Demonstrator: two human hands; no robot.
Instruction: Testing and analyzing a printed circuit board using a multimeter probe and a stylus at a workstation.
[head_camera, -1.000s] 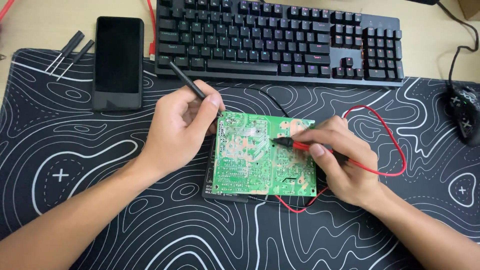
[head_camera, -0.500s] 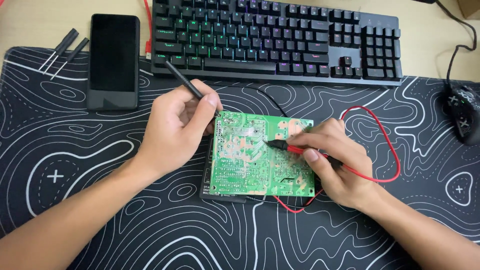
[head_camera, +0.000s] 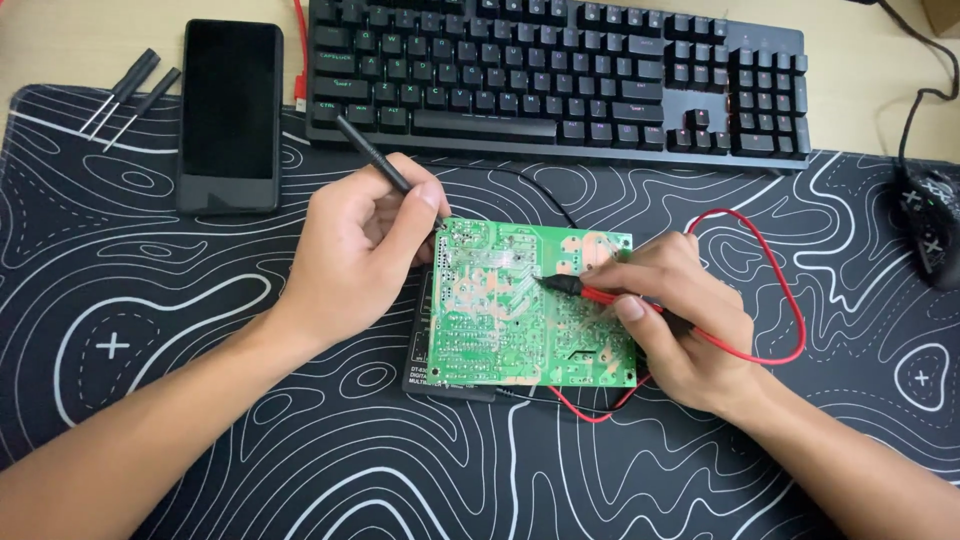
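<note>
We held the black probe (head_camera: 372, 153) in our left hand (head_camera: 355, 255), fingers closed around it like a pen, its tip at the upper left corner of the green circuit board (head_camera: 530, 305). Our right hand (head_camera: 680, 320) gripped the red probe (head_camera: 590, 292) between thumb and fingers, and its dark tip touched the solder side near the middle of the board. The board lay flat on a dark meter body (head_camera: 425, 365), on the patterned desk mat (head_camera: 200, 440), just below the keyboard (head_camera: 560, 75). To do this step well, we judged that each tip had to rest on one solder point only, steady and with light pressure, so it did not slip onto a neighbour point. The red probe's long axis ran almost left to right, tip toward the left. The black probe was tilted, its rear end up and left toward the keyboard, its tip down and right. The red lead (head_camera: 770, 300) looped behind our right hand
</note>
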